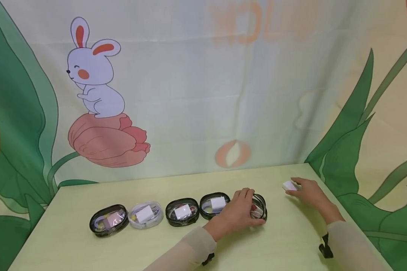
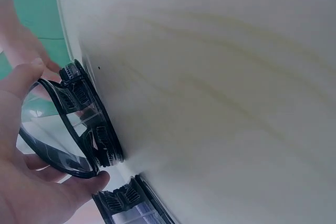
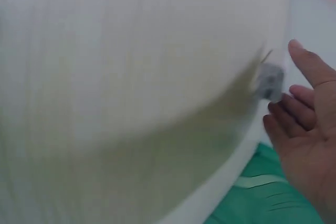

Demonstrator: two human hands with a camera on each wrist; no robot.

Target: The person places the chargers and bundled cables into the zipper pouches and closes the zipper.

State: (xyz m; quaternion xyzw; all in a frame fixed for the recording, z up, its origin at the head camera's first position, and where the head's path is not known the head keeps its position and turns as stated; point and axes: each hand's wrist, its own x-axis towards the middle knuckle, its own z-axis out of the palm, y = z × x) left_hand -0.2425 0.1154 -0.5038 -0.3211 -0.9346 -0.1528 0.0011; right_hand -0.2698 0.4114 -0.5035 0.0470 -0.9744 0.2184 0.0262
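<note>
Several small oval clear zip pouches stand in a row on the table. My left hand [image 1: 235,212] grips the rightmost black-edged pouch [image 1: 259,207], thumb and fingers spanning its sides. In the left wrist view this black-edged clear pouch [image 2: 100,124] stands between thumb and fingers, slightly bulged. Over at the table's right, my right hand [image 1: 308,194] is at a small white block [image 1: 289,186]. The right wrist view has the block [image 3: 270,82] blurred by the fingertips, the thumb standing apart from it.
Left of the held pouch are a black-edged pouch [image 1: 218,203], another black-edged pouch [image 1: 182,212], a white-edged pouch [image 1: 146,214] and one more black-edged pouch [image 1: 109,220], with small items inside. A printed rabbit curtain [image 1: 183,94] hangs behind the pale table [image 1: 71,248].
</note>
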